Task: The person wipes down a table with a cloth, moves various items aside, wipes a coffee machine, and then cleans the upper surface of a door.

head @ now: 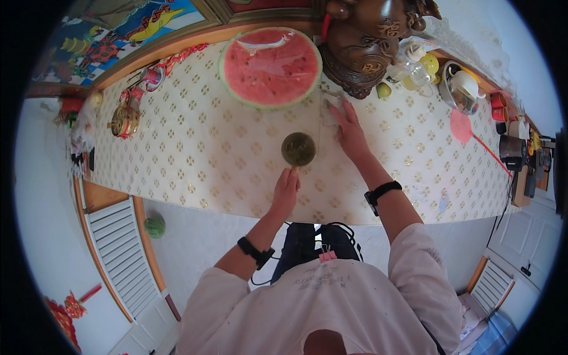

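Observation:
My left hand (285, 188) grips the short handle of a small round item (298, 149), its dark greenish disc facing up. It may be a hand mirror; the surface is too dim to be sure. Further forward and to the right, my right hand (352, 133) reaches over the patterned tablecloth (248, 155), with its fingers on a thin pale cloth or film (329, 116). Left of that hand is a large cut watermelon face (270, 66), with a glossy wrap over it. Beyond my right fingertips stands a carved dark wooden ornament (361, 49), with a green fruit (384, 90) beside its base.
Clear glassware (416, 76) and a metal bowl (457, 91) with a white vessel stand at the back right. A pink fly swatter (461, 126) lies nearby. Leftward are a gold jar (125, 122) and a bagged bundle (84, 131). A whole watermelon (154, 227) rests on the floor.

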### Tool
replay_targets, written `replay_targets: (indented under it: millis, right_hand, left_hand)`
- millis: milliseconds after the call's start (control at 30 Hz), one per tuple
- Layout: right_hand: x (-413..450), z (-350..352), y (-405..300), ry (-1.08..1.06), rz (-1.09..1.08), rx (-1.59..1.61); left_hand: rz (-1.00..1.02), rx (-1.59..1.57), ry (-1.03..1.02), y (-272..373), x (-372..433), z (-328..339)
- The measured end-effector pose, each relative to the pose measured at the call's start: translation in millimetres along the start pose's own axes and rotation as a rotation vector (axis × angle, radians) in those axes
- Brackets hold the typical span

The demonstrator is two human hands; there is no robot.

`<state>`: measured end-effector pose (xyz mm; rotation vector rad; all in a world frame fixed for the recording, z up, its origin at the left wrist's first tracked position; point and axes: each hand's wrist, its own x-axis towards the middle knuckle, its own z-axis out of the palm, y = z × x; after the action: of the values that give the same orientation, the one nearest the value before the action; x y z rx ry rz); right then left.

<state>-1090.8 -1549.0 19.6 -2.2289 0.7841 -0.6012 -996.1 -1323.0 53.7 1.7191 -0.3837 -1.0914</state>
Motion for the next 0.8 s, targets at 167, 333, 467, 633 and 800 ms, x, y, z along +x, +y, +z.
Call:
replay_targets:
  millis: [167,333,467,633,800]
  right_hand:
    - [8.8,18.8,1.0,-0.090,-0.100,-0.234]
    - [68.6,54.4,7.4,-0.053,-0.083,-0.389]
    - [107.7,74.6,4.4,0.055,0.067,-0.181]
    - [75.0,77.1,-0.8,-0.124,-0.059,-0.443]
    - [54.4,46.7,0.7,-0.062,-0.125,-0.416]
  left_hand:
    - [-0.023,0.078,-0.004,5.3,-20.3,-26.7]
    - [-0.015,0.040,-0.039,-1.0,-31.9,-44.6]
    - [-0.018,0.034,-0.043,7.4,-35.6,-46.6]
    - [-0.040,0.049,-0.057,14.6,-31.9,-43.7]
    - [-0.021,0.140,-0.129,15.9,-25.0,-35.2]
